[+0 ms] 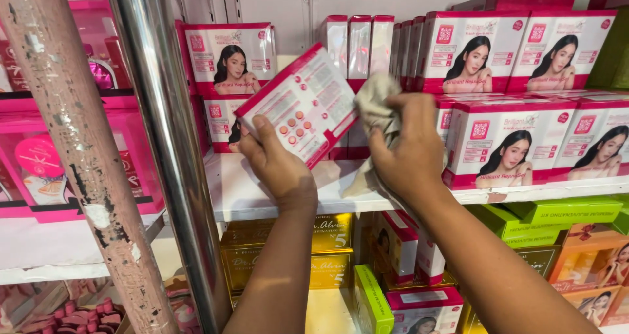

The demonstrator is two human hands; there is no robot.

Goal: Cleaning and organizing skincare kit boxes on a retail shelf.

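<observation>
left hand (275,167): raised in front of the white shelf, fingers curled up around the lower left edge of a flat pink-and-white box, thumb pressed on its printed back; it grips the box tight.
pink-and-white box (298,104): held tilted in the air above the shelf board, back face toward the camera, top corner leaning right toward the cloth; it touches no other carton.
right hand (409,147): closed around a bunched beige cloth, knuckles up, just right of the held box.
beige cloth (375,111): crumpled in the right hand, its upper fold pressed against the right edge of the box, its tail hanging down to the shelf board.
white shelf (242,196): bare board under both hands, running right beneath the stacked cartons.
stacked cartons (511,144): matching pink-and-white boxes in two layers to the right of the hands, more standing on edge behind the held box, and two more stacked at the left rear.
lower shelf: gold boxes (327,255) below the left forearm, green boxes (563,213) to the right.
chrome pole (170,144): upright at left, beside a worn pink painted post (85,163).
</observation>
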